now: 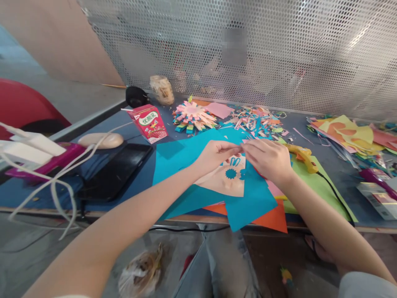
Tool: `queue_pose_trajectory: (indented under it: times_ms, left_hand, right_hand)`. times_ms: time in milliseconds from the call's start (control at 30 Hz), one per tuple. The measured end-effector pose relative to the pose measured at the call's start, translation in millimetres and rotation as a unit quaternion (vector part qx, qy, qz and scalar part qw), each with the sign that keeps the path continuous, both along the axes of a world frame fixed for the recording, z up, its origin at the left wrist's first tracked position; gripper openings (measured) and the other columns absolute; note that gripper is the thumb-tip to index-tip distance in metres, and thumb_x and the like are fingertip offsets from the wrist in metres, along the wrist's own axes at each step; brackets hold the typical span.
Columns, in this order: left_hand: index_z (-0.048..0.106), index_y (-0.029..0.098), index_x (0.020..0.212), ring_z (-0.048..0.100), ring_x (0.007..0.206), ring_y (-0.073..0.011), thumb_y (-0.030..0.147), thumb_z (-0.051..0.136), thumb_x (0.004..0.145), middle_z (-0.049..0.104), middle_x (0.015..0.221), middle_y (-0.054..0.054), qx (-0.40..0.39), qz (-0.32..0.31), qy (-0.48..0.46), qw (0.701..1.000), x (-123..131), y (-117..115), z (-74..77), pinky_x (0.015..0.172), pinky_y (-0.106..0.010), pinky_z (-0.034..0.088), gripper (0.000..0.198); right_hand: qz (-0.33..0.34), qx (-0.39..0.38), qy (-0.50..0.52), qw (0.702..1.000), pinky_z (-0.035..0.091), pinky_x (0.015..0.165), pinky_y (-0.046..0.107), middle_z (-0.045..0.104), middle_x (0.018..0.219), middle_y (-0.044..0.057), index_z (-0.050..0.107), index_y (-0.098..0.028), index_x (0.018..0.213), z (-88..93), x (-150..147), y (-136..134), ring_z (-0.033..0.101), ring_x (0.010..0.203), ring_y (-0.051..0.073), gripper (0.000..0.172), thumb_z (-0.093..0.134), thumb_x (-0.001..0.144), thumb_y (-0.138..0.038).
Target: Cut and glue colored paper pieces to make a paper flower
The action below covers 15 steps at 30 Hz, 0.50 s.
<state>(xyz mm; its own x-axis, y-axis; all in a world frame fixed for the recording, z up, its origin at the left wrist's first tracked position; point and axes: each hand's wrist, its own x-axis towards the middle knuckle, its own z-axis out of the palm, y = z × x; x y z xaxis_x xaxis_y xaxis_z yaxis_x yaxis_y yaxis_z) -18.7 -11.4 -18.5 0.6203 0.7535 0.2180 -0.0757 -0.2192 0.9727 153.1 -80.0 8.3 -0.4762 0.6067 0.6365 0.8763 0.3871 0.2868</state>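
My left hand [214, 155] and my right hand [269, 159] meet over a pale pink sheet [222, 182] that bears a small blue flower cutout [231, 174]. Both hands pinch a small blue paper piece [236, 160] between their fingertips. The pink sheet lies on large blue paper sheets [182, 155], with an orange sheet [273, 219] under them at the table's front edge.
A yellow glue gun [302, 155] lies on green paper right of my right hand. A paper flower [194, 116], paper scraps [257, 118], a red drink carton [149, 123], a black tablet [116, 171] and coloured sheets [347, 132] surround the work. A perforated metal screen [248, 49] backs the table.
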Motion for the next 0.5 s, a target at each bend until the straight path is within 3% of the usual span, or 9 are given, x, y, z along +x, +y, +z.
queue_pose_trajectory:
  times_ms: [167,267,400,500]
  left_hand:
    - [0.068,0.014,0.096,0.066,0.079,-0.0148,0.033,0.066,0.075,0.072,0.094,-0.009,-0.029,0.048,-0.032,0.998,0,1,-1.3,0.055,-0.020,0.047,0.029]
    - [0.067,0.014,0.094,0.066,0.078,-0.0146,0.033,0.066,0.075,0.071,0.091,-0.008,-0.013,0.059,-0.039,0.997,-1,4,-3.3,0.055,-0.020,0.048,0.027]
    - [0.065,0.014,0.089,0.064,0.071,-0.0124,0.031,0.064,0.076,0.069,0.084,-0.006,0.034,0.086,-0.048,0.995,-2,8,-3.4,0.053,-0.020,0.045,0.022]
    - [0.062,0.015,0.090,0.061,0.071,-0.0107,0.023,0.060,0.076,0.066,0.087,-0.005,0.040,0.129,-0.062,0.989,-3,9,-0.3,0.054,-0.019,0.045,0.017]
  right_hand:
    - [-0.033,0.035,0.170,0.984,0.047,0.060,0.029,0.072,0.082,0.001,0.070,-0.025,0.086,30.0,14,4,0.064,0.069,0.016,0.017,0.055,0.083,-0.020]
    - [-0.032,0.047,0.252,0.966,0.048,0.059,0.030,0.069,0.075,0.003,0.070,-0.022,0.077,52.8,24,9,0.060,0.061,0.014,0.010,0.060,0.078,-0.018]
    - [-0.009,-0.115,0.338,0.934,0.048,0.053,0.028,0.065,0.062,-0.001,0.068,-0.020,0.067,67.2,29,19,0.058,0.054,0.013,0.005,0.067,0.071,-0.018]
    - [0.065,-0.115,0.471,0.872,0.053,0.054,0.028,0.065,0.063,-0.001,0.068,-0.019,0.071,78.6,27,23,0.061,0.056,0.012,0.006,0.064,0.076,-0.019]
